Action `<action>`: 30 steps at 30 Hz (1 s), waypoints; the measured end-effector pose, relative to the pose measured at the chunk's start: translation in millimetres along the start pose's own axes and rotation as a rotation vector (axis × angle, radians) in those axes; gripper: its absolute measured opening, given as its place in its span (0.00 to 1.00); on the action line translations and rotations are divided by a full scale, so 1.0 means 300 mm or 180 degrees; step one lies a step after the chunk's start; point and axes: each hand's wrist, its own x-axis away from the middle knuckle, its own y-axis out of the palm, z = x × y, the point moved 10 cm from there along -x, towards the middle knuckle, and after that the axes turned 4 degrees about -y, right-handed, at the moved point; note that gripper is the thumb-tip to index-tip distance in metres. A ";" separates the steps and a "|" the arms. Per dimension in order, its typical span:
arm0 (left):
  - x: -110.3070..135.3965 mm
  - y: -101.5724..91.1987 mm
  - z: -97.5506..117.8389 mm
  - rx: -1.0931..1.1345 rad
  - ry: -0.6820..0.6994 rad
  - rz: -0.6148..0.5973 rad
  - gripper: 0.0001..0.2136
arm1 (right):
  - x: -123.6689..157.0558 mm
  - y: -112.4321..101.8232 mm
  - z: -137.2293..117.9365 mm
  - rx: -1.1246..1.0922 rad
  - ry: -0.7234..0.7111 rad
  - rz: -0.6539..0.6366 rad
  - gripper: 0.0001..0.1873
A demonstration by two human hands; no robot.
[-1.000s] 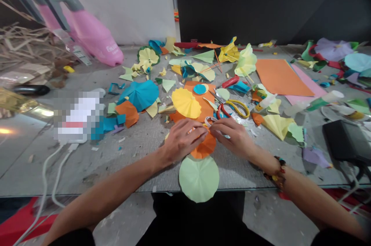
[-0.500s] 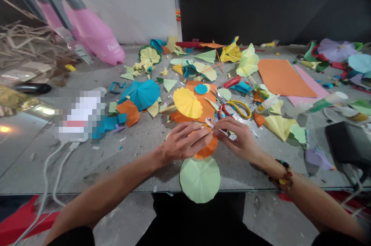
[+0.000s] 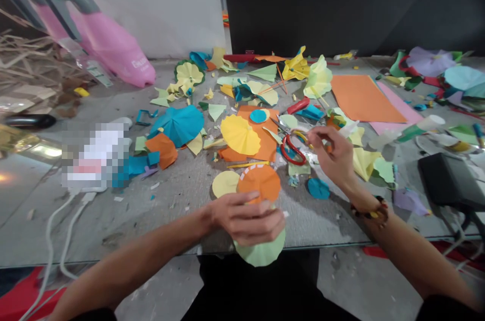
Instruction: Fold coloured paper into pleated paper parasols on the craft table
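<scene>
My left hand (image 3: pixel 250 217) lies over a pale green paper circle (image 3: pixel 261 255) at the table's front edge, its fingers bent close together. A small white bit shows by its fingertips; what they hold is hidden. Above it lies an orange paper circle (image 3: pixel 261 182) with white pieces along its upper left rim. A pale yellow circle (image 3: pixel 224 184) is partly beneath the orange one. My right hand (image 3: pixel 331 152) is closed at the handle of the yellow-handled scissors (image 3: pixel 299 133), which it partly covers. Red-handled scissors (image 3: pixel 293 152) lie beside them.
A pleated yellow circle (image 3: pixel 240 135) and a blue one (image 3: pixel 178 124) lie among paper scraps. Orange sheets (image 3: pixel 366 99) are at the back right. A phone (image 3: pixel 96 154) with cables, pink spray bottles (image 3: pixel 113 48) and a black box (image 3: pixel 450 184) stand at the sides.
My hands have parted: the left came down from the orange circle onto the green one, and the right moved out to the scissors. White pieces on the orange rim are now uncovered.
</scene>
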 end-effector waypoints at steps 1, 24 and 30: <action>0.000 -0.004 0.002 0.0043 -0.0063 0.0067 0.08 | -0.007 -0.024 0.016 0.0287 -0.0148 0.0126 0.06; 0.133 0.097 -0.323 0.2037 -0.3030 0.0676 0.07 | 0.035 0.104 -0.028 0.0272 -0.0960 -0.0585 0.12; 0.116 0.130 -0.292 0.2169 -0.2920 0.0319 0.06 | 0.088 0.149 -0.201 -0.0762 -0.1300 -0.0980 0.13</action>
